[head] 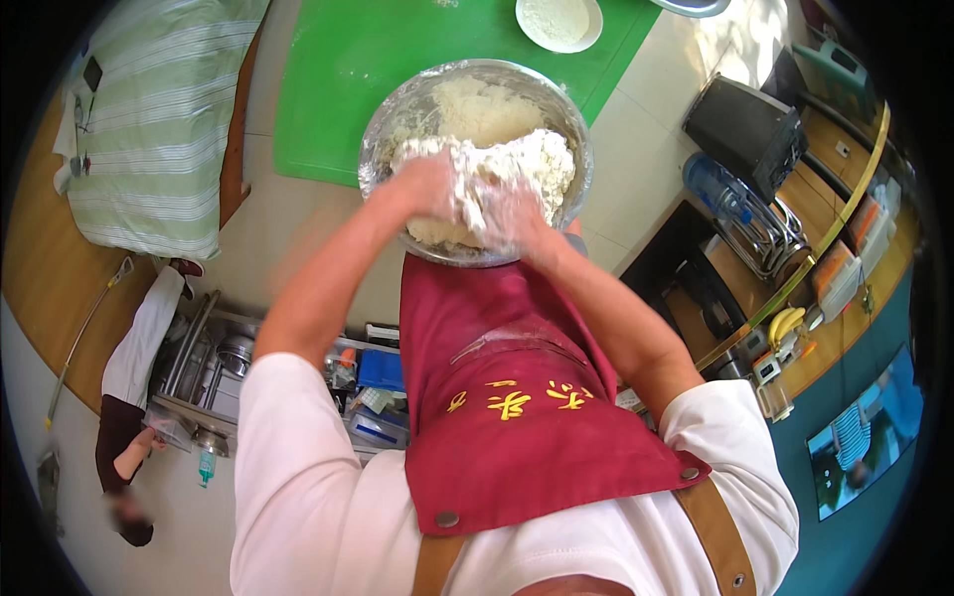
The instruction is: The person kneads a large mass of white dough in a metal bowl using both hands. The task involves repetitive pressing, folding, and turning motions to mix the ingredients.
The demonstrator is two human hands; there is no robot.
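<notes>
A stainless steel mixing bowl (462,258) stands in front of me, at the near edge of a green board (328,97). Inside it lies a rough, shaggy white dough (548,160), with crumbly pale flour mixture (488,112) against the far wall. My left hand (428,186) is sunk into the left part of the dough, its fingers blurred and partly covered. Close beside it, my right hand (514,216) grips dough near the front of the bowl, coated in white. Sticky strands hang between both hands.
A white bowl (525,36) of flour (559,18) sits on the board's far side. Left is a table with a striped cloth (164,112); a person (141,350) is behind it. A metal cart (223,357) is at lower left; a black appliance (745,134) stands right.
</notes>
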